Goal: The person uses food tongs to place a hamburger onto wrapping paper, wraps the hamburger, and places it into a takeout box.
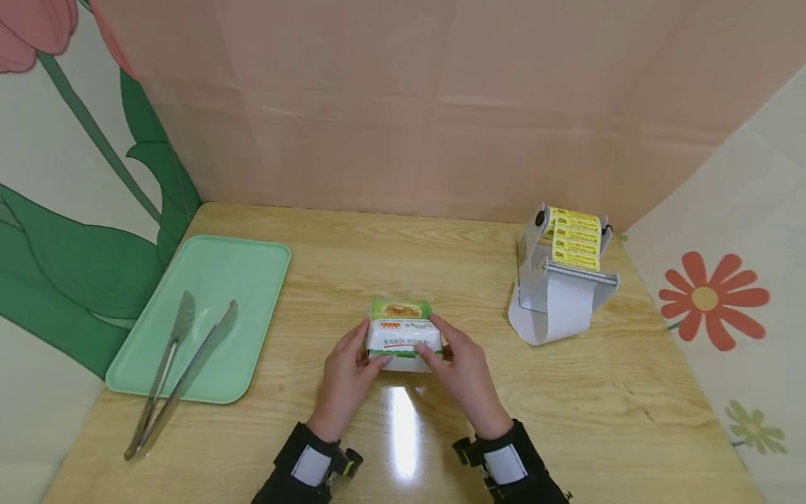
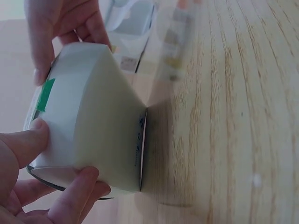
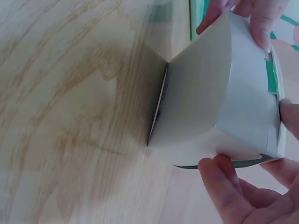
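A small burger box, white with a green printed top and a picture of food, stands at the middle of the table. My left hand holds its left side, thumb on the near top edge. On the opposite side my right hand grips the box, thumb resting on the top near the front. In the left wrist view the plain white front of the box narrows downward to an edge at or very close to the tabletop. A green strip shows by the lid edge in the right wrist view.
A label dispenser with a roll of yellow labels stands at the back right, white backing paper hanging from it. On the left lies a green tray with metal tongs across it, their end past the front rim.
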A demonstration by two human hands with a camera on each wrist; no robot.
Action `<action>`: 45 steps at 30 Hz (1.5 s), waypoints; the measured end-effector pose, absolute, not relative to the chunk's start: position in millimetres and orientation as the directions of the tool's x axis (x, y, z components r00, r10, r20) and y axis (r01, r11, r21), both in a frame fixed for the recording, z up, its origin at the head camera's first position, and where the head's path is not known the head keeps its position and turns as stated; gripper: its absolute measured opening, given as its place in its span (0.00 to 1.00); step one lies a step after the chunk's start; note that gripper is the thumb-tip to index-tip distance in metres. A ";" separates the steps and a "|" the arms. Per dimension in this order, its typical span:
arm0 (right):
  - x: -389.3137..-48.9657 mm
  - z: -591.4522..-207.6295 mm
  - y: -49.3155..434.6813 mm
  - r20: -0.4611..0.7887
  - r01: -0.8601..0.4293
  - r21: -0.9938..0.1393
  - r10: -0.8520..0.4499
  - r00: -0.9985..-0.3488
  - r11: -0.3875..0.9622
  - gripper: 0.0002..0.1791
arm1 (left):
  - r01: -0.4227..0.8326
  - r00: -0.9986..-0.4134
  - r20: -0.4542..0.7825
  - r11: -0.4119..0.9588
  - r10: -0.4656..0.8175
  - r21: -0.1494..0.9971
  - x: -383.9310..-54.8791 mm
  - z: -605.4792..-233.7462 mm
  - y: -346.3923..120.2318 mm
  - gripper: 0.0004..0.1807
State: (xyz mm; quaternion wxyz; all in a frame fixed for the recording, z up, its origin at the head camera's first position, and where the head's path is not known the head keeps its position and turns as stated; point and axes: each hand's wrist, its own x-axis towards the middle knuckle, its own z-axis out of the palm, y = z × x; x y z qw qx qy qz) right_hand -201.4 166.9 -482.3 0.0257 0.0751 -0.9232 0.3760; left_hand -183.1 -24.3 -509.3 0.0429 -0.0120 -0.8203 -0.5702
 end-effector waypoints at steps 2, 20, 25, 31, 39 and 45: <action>-201.1 -482.7 167.1 0.097 -0.148 -0.691 -0.112 -0.989 0.708 0.31 | 0.067 -0.996 0.081 0.356 -0.023 0.932 -182.8 -509.6 -24.4 0.40; -197.8 -479.5 163.8 0.066 -0.125 -0.698 -0.111 -0.992 0.705 0.33 | 0.035 -0.992 0.086 0.451 -0.092 0.892 -182.7 -507.5 -20.3 0.41; -197.3 -480.6 164.5 0.075 -0.138 -0.700 -0.120 -0.990 0.701 0.33 | 0.000 -0.991 0.073 0.533 -0.116 0.846 -184.5 -503.8 -18.3 0.41; -198.3 -483.5 167.8 0.058 -0.147 -0.745 -0.156 -0.986 0.651 0.37 | -0.025 -0.992 0.046 0.551 -0.115 0.834 -183.3 -503.9 -18.4 0.41; -197.1 -485.5 173.7 0.067 -0.189 -0.777 -0.221 -0.973 0.600 0.35 | 0.001 -0.997 0.043 0.544 -0.065 0.839 -181.3 -503.4 -19.9 0.41; -198.6 -486.1 175.0 0.117 -0.224 -0.793 -0.218 -0.969 0.567 0.29 | 0.028 -0.999 0.047 0.557 -0.020 0.830 -180.8 -498.8 -19.7 0.41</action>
